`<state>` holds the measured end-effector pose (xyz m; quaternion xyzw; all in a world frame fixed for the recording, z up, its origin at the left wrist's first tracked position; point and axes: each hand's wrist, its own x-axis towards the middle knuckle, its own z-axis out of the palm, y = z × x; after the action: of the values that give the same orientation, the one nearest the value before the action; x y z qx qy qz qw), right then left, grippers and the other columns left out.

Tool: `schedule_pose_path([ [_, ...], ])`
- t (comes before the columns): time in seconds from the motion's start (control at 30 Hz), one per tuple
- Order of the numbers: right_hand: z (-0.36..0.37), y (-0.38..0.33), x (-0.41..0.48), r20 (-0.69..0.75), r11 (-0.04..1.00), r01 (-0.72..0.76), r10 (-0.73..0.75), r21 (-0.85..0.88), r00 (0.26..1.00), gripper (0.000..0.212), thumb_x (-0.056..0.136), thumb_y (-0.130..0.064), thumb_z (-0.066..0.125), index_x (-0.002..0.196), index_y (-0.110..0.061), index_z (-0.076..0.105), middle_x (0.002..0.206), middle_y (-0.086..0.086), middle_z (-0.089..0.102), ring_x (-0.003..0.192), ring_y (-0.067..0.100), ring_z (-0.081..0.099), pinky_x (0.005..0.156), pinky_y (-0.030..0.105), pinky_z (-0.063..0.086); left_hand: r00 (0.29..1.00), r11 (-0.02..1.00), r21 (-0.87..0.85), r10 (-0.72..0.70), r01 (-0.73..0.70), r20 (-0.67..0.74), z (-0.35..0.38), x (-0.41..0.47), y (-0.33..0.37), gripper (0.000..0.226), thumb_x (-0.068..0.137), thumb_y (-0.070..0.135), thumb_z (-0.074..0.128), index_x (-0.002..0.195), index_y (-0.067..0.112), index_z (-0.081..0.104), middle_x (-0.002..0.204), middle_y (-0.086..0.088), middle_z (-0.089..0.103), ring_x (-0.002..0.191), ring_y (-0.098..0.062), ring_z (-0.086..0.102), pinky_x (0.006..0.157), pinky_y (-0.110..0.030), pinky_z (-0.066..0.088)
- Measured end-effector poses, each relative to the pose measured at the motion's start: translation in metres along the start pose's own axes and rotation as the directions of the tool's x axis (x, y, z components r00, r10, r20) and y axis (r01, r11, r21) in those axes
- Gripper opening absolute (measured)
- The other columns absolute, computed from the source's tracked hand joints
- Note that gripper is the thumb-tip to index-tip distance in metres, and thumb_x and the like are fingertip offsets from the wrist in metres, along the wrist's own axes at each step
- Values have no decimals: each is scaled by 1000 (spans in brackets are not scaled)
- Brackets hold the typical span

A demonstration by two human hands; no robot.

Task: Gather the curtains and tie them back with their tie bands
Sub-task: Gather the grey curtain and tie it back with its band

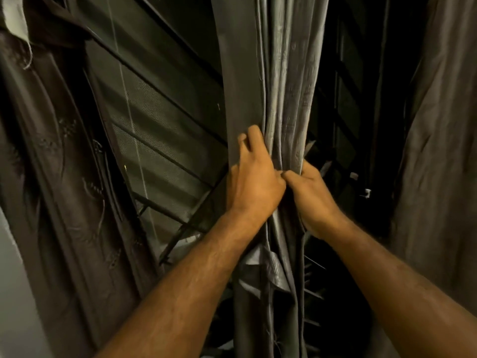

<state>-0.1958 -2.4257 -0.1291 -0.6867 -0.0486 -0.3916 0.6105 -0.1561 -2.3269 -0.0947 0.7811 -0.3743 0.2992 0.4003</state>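
Hands meet at the middle of the scene, on a grey curtain (284, 86) that hangs in tight pleats. The left hand (254, 177) curls over the left side of the bundle with its fingertips tucked into a fold. The right hand (312, 197) wraps round from the right, thumb across the front. Both are closed on the cloth, likely to pinch the pleats into one narrow waist a band could circle. No tie band is plain in the dim light; one may be hidden under the palms.

Behind the curtain is a window grille (165, 99) of slanting bars with fine mesh (154, 140). A darker patterned curtain (64, 164) hangs at the left beside a strip of pale wall (10, 280), and a third curtain (438, 125) at the right.
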Motion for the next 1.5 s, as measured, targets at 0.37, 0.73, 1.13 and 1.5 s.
schedule_pose_path([
  [0.37,1,14,-14,-113,998,-8,2,-56,994,14,97,-17,63,106,-23,72,101,-4,78,99,9,73,93,37,58,989,988,-99,-127,120,-75,9,-27,-33,60,92,14,55,142,27,25,106,-8,68,88,-27,69,71,-47,59],
  [0.73,-7,13,-30,-42,999,20,-18,44,999,26,93,-33,58,97,-14,75,90,-2,79,91,12,75,77,24,57,993,976,-184,104,-114,-62,10,-45,-31,57,101,46,39,153,32,22,147,1,48,125,-16,55,96,-36,53],
  [1.13,-21,6,-28,-216,959,-39,-24,-280,976,37,102,-31,54,75,-8,65,71,6,70,66,11,68,62,34,53,979,989,-73,112,-126,-171,6,-45,-35,20,99,16,52,89,2,63,81,-10,66,69,-24,61,60,-30,48],
  [1.5,14,0,-51,-95,998,39,-43,-44,995,28,105,-28,46,95,-18,71,83,-3,74,82,11,71,74,27,56,968,979,13,203,-204,-149,6,-63,-5,33,101,23,40,116,5,63,99,-7,62,75,-21,66,61,-38,58],
])
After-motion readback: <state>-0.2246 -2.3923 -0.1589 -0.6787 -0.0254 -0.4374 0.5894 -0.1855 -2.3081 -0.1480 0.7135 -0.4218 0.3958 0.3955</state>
